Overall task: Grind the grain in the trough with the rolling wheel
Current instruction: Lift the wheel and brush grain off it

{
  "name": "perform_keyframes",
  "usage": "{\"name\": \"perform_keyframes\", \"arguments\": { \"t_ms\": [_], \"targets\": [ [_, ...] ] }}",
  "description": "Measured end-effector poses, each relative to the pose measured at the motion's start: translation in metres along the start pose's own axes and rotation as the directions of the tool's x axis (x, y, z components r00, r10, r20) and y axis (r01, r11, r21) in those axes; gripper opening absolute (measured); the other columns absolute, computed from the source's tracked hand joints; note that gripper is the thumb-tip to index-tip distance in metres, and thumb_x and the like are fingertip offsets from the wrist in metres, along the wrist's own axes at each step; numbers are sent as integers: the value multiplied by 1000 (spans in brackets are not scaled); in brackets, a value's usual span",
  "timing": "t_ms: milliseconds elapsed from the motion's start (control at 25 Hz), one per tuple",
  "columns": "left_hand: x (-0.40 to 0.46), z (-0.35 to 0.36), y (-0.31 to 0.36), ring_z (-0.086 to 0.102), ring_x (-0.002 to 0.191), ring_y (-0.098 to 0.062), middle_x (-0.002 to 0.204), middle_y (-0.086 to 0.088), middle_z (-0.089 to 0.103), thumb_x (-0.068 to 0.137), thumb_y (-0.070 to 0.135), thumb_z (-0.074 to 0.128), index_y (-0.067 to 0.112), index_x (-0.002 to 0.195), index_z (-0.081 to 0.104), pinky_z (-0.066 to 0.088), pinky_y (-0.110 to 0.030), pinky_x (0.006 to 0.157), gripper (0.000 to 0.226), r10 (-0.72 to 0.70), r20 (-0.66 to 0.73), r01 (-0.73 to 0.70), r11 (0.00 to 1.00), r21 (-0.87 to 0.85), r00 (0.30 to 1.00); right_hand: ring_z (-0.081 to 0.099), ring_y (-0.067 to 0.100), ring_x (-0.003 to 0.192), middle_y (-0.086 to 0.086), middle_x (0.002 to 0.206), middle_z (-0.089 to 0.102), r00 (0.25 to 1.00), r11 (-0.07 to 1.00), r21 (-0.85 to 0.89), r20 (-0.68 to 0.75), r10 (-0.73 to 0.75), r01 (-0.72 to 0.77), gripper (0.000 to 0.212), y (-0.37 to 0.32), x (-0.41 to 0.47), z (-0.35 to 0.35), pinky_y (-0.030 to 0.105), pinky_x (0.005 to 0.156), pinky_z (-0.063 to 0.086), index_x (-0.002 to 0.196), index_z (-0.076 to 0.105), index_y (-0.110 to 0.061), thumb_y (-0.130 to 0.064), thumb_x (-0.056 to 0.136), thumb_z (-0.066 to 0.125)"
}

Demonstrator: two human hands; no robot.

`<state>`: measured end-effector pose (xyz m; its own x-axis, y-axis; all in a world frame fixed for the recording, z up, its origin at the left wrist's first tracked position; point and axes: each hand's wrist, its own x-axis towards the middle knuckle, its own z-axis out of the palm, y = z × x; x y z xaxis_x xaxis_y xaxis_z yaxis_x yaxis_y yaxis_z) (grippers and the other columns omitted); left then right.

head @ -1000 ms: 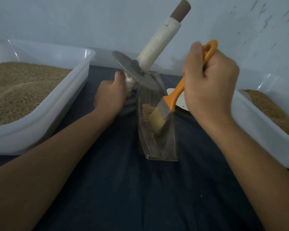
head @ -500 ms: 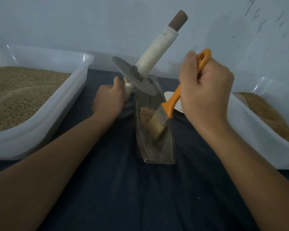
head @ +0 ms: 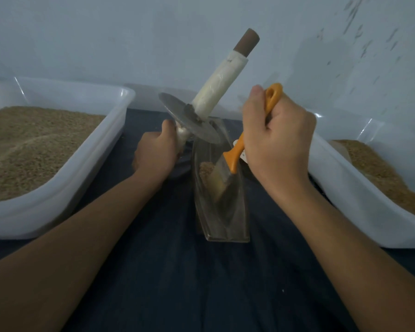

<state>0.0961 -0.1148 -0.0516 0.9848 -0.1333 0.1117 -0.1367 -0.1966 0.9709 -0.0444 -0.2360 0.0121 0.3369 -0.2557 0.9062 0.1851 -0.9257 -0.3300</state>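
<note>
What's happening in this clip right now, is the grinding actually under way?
Not at this moment. The left hand grips the lower handle of the rolling wheel, holding it tilted and lifted above the far end of the trough. The right hand grips an orange-handled brush, whose bristles are down inside the trough beside a small heap of grain. White tubs of grain stand on either side on the dark cloth.

There is one view only, from a camera worn on the person's head, looking forward and down at close range onto the trough, which sits centre frame. Both forearms reach in from the bottom corners toward it, and a pale wall rises behind it.
</note>
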Motion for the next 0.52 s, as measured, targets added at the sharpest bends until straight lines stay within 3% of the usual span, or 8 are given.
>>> {"name": "perform_keyframes", "arguments": {
  "t_ms": [80, 200, 280, 400, 520],
  "targets": [
    [0, -1, 0, 71, 88, -39, 81, -15, 74, 82, 70, 37, 12, 74, 71, 57, -57, 90, 68, 5, 3, -5, 1000, 4, 1000, 35, 19, 39, -7, 46, 29, 998, 1000, -7, 55, -12, 12, 51, -3, -6, 2, 23, 43, 25, 60, 33, -21, -25, 109, 50],
    [0, -1, -2, 70, 84, -38, 77, -13, 73, 84, 70, 35, 13, 69, 70, 57, -55, 89, 68, 21, 8, -21, 999, 26, 1000, 37, 20, 38, 3, 46, 34, 997, 999, -45, 77, 32, -29, 50, 1, -8, 4, 42, 43, 33, 62, 41, -8, -20, 109, 51],
    [1, -1, -3, 70, 83, -37, 74, -11, 72, 85, 70, 34, 13, 67, 69, 56, -52, 87, 69, 28, 4, -28, 999, 34, 1000, 39, 21, 40, 6, 47, 40, 997, 997, 19, 2, 71, -71, 49, 6, 0, -1, 44, 44, 34, 64, 44, -5, -20, 110, 50],
    [4, 2, -5, 68, 75, -31, 65, -4, 70, 87, 69, 35, 15, 64, 68, 49, -41, 72, 68, 31, -27, -29, 998, 56, 999, 52, 18, 47, -7, 51, 51, 984, 978, 146, -74, 164, -152, 51, 12, 19, -18, 40, 49, 43, 74, 58, -3, -36, 109, 43],
    [7, 2, -7, 64, 75, -30, 71, -6, 68, 87, 71, 34, 15, 65, 66, 43, -38, 69, 68, 35, -56, -27, 991, 131, 998, 58, 18, 52, -4, 57, 57, 981, 983, 37, -78, 180, -178, 54, 27, 31, -34, 41, 54, 48, 84, 61, -5, -45, 110, 37]
  ]
}}
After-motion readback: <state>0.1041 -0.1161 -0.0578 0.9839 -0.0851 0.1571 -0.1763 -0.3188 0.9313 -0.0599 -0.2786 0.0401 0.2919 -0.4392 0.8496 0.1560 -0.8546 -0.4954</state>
